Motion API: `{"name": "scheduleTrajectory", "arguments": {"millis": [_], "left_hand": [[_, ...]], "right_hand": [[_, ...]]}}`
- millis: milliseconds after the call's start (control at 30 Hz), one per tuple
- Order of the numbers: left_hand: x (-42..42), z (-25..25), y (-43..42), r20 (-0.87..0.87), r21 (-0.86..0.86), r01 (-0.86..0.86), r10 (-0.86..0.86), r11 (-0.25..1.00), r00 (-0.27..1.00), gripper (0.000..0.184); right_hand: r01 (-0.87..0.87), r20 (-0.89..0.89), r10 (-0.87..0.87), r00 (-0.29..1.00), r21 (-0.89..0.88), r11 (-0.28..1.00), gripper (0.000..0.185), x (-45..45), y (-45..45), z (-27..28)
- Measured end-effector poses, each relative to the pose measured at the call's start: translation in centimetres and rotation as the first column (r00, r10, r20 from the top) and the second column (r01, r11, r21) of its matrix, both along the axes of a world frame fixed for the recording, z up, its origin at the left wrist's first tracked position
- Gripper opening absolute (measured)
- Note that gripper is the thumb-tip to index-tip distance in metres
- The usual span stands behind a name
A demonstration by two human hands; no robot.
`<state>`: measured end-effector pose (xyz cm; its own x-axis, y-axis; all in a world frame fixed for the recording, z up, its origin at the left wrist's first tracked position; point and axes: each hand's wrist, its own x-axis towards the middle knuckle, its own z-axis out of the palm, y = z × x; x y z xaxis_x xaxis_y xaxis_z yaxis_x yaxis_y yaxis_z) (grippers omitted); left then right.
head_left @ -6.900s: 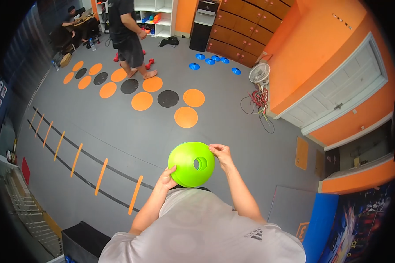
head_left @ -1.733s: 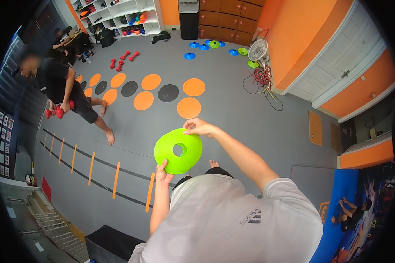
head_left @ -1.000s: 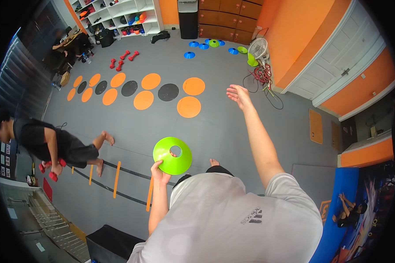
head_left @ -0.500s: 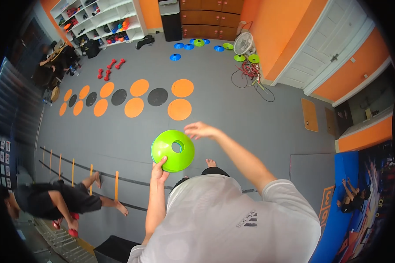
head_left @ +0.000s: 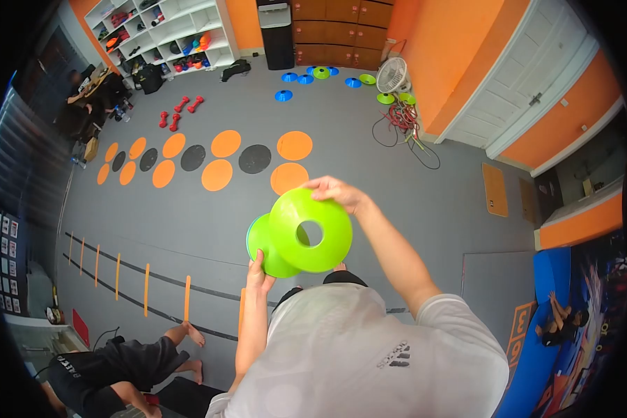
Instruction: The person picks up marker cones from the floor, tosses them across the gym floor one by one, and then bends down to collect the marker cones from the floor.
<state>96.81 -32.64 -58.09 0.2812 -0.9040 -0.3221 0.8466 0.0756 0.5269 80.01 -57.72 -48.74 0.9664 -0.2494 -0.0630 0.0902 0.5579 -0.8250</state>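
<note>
In front of my chest, my left hand (head_left: 259,274) grips the lower edge of a stack of green disc cones (head_left: 261,238), its thumb on the upper face. A thin blue rim shows at the stack's left edge. My right hand (head_left: 336,193) has its fingers closed on the top rim of a single green disc cone (head_left: 333,249). This cone is tilted toward me and overlaps the right part of the stack, so most of the stack is hidden. Through its round centre hole I see a grey patch and a bit of green.
Blue disc cones (head_left: 283,95) and green ones lie near a fan (head_left: 393,74) and tangled cords (head_left: 402,120). Orange floor spots (head_left: 295,145), red dumbbells (head_left: 196,104) and an agility ladder (head_left: 146,289) are on the grey floor. A bending person (head_left: 118,373) is at lower left.
My right hand, apart from the cones before, now holds one green disc cone shifted rightward off the stack. The person at lower left has moved down and bent lower.
</note>
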Motion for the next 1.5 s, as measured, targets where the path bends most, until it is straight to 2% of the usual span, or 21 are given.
{"name": "scheduleTrajectory", "arguments": {"millis": [67, 100, 133, 167, 200, 233, 300, 400, 500, 533, 667, 767, 833, 900, 1000, 1100, 1200, 1300, 1400, 1500], "left_hand": [[0.1, -0.4, 0.4, -0.008, -0.048, 0.040, -0.040, 0.998, 0.999, 0.059], [0.2, -0.5, 0.7, -0.012, -0.072, 0.061, -0.062, 0.996, 0.998, 0.058], [0.3, -0.7, 1.0, -0.004, -0.049, 0.050, -0.050, 0.998, 0.999, 0.058], [0.3, -0.8, 1.4, 0.002, -0.025, 0.037, -0.037, 0.999, 0.999, 0.057], [0.3, -0.9, 1.7, 0.008, -0.002, 0.024, -0.024, 1.000, 1.000, 0.056], [0.3, -0.8, 1.9, 0.006, 0.008, 0.009, -0.009, 1.000, 1.000, 0.054], [0.4, -0.6, 2.5, 0.001, 0.033, -0.019, 0.019, 0.999, 1.000, 0.051], [0.7, -0.2, 3.0, -0.118, 0.042, -0.036, 0.041, 0.998, 0.992, 0.048], [0.9, -0.2, 3.1, -0.085, 0.001, -0.035, 0.035, 0.999, 0.996, 0.050], [1.0, -0.5, 3.2, -0.074, 0.019, -0.033, 0.034, 0.999, 0.997, 0.049], [1.1, -1.2, 3.1, -0.005, 0.092, -0.034, 0.035, 0.995, 0.999, 0.044], [1.2, -1.2, 2.6, 0.042, 0.087, -0.017, 0.014, 0.996, 0.999, 0.044], [1.4, -1.5, 2.1, 0.057, 0.082, -0.002, -0.002, 0.997, 0.998, 0.046], [1.4, -2.0, 1.4, 0.064, 0.096, 0.005, -0.012, 0.995, 0.998, 0.048], [0.7, -0.9, 0.1, 0.069, 0.119, 0.025, -0.033, 0.993, 0.997, 0.049], [0.4, -0.7, -0.3, 0.060, 0.106, 0.042, -0.049, 0.993, 0.997, 0.049], [0.0, -0.6, -0.5, 0.008, 0.054, 0.050, -0.050, 0.997, 0.999, 0.050], [0.1, -0.7, -0.6, 0.002, 0.035, 0.038, -0.038, 0.999, 0.999, 0.052], [0.5, -0.9, -0.4, 0.118, 0.058, 0.011, -0.018, 0.998, 0.993, 0.053], [1.5, -1.4, 0.8, 0.035, 0.052, -0.033, 0.031, 0.998, 0.999, 0.056]], "right_hand": [[0.134, 0.023, -0.132, 0.991, -0.069, 0.989, 0.033, 0.4, -3.1, 0.3], [0.356, -0.080, -0.366, 0.927, -0.115, 0.927, 0.029, 0.8, -5.5, -0.9], [0.550, -0.168, -0.578, 0.799, -0.185, 0.814, 0.026, 1.3, -8.4, -3.2], [0.721, -0.269, -0.795, 0.544, -0.335, 0.607, 0.025, 1.7, -11.4, -6.2], [0.709, -0.401, -0.802, 0.442, -0.392, 0.586, 0.035, 1.2, -13.3, -6.6], [0.751, -0.445, -0.806, 0.391, -0.352, 0.559, 0.048, 1.1, -13.2, -5.0], [0.706, -0.577, -0.745, 0.334, -0.370, 0.603, 0.057, 1.4, -13.8, -4.4], [0.609, -0.555, -0.727, 0.405, -0.429, 0.667, 0.059, 1.5, -13.4, -5.6], [0.490, -0.551, -0.638, 0.538, -0.412, 0.768, 0.056, 1.3, -12.1, -7.1], [0.470, -0.557, -0.627, 0.545, -0.416, 0.778, 0.048, 1.3, -11.3, -7.5], [0.326, -0.593, -0.473, 0.652, -0.344, 0.880, 0.039, 1.2, -7.9, -8.5], [0.198, -0.625, -0.380, 0.682, -0.342, 0.919, 0.041, 1.6, -5.2, -10.6], [0.041, -0.614, -0.268, 0.743, -0.358, 0.933, 0.044, 2.0, -2.4, -11.1], [0.007, -0.582, -0.150, 0.799, -0.240, 0.971, 0.049, 2.3, 0.5, -11.4], [-0.077, -0.541, -0.152, 0.827, -0.377, 0.923, 0.048, 2.3, 3.2, -10.0], [0.040, -0.464, -0.249, 0.850, -0.414, 0.909, 0.050, 2.1, 3.2, -10.6], [0.033, -0.392, -0.464, 0.794, -0.735, 0.677, 0.049, 1.9, 3.8, -11.2], [0.068, -0.422, -0.394, 0.816, -0.607, 0.792, 0.041, 1.6, 3.8, -11.0], [0.100, -0.395, -0.485, 0.780, -0.687, 0.719, 0.030, 1.6, 3.1, -9.7], [0.123, -0.389, -0.247, 0.888, -0.318, 0.940, 0.020, 2.2, 1.8, -6.5]]}}
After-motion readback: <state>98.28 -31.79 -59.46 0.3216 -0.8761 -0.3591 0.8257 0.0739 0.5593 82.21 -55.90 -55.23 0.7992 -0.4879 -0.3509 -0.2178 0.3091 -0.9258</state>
